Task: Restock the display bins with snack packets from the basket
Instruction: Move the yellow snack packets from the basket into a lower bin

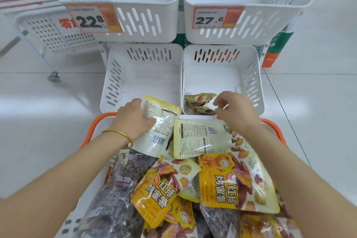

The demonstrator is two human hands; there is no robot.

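A white basket with an orange rim sits low in front of me, heaped with yellow snack packets and dark ones. My left hand grips a pale yellow packet, back side up, over the basket's far edge. My right hand pinches the corner of a small packet lying in the lower right bin, beside another packet there. The lower left bin holds nothing I can see.
Two upper white bins stand behind, one with a 22.8 price tag, the other with a 27.6 tag. A white perforated trolley with a castor is at the left. An orange and green box stands at the right.
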